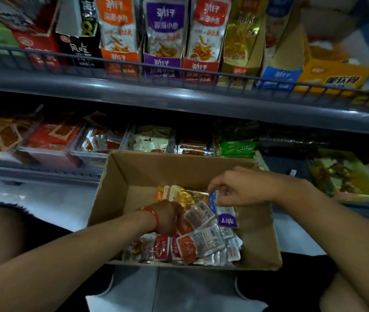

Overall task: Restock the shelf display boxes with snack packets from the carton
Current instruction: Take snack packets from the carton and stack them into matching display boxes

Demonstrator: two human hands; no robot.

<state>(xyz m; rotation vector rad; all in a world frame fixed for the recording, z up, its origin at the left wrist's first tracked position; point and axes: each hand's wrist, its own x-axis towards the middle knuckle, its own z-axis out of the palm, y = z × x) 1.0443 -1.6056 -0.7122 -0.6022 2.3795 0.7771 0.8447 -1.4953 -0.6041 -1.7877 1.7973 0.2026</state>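
An open brown carton (pixel 260 239) sits in front of me, holding several small snack packets in red, orange, yellow and silver. My left hand (pixel 167 218), with a red string at the wrist, reaches down among the red packets (pixel 186 246); its fingers are hidden behind the hand. My right hand (pixel 239 188) pinches a blue packet (pixel 213 199) above a purple packet (pixel 227 218). On the upper shelf stand display boxes in orange (pixel 120 61), purple (pixel 162 64), red (pixel 200 66) and blue (pixel 278 76).
A grey wire rail (pixel 179 70) runs along the upper shelf's front. The lower shelf (pixel 44 172) holds clear trays of red and silver packets and a green pack (pixel 238 148). My knees show at both lower corners, over a pale floor.
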